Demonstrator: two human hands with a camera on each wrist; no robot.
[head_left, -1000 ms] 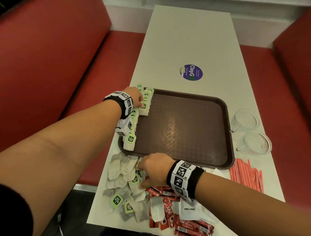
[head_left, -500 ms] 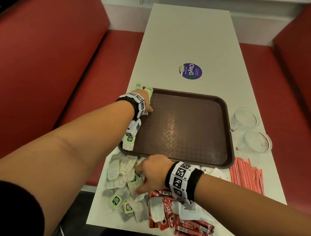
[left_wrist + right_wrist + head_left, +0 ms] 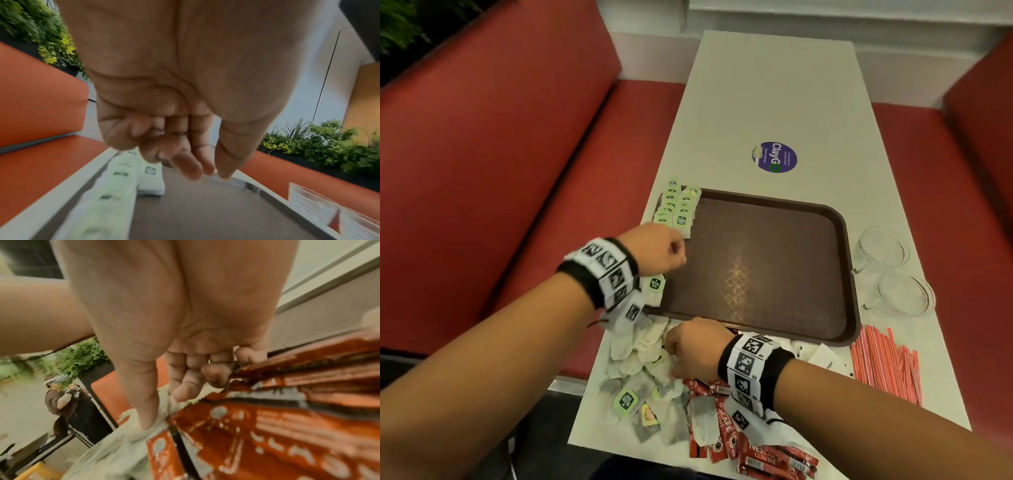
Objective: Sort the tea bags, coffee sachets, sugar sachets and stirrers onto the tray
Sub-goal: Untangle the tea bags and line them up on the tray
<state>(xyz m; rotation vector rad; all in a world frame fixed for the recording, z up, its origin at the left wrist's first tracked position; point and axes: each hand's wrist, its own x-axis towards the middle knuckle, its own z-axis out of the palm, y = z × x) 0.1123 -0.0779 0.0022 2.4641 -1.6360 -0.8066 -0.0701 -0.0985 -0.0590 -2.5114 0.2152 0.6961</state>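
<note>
Left fingers (image 3: 191, 167): loosely curled, empty, pulled back from green-tagged tea bag row (image 3: 677, 209) on brown plastic tray (image 3: 849, 274).
Right fingers (image 3: 185, 391): pinching next loose tea bag (image 3: 164, 421).

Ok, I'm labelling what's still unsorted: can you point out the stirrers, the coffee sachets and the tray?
stirrers (image 3: 887, 363): head view, middle of the red-and-white bundle.
coffee sachets (image 3: 726, 431): head view, on a red sachet's printed face.
tray (image 3: 851, 274): head view, right rim.

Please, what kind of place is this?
Probably a cafeteria or canteen booth: red padded bench seats flank a long white table, which holds a brown serving tray and a clean-as-you-go sticker.
</note>
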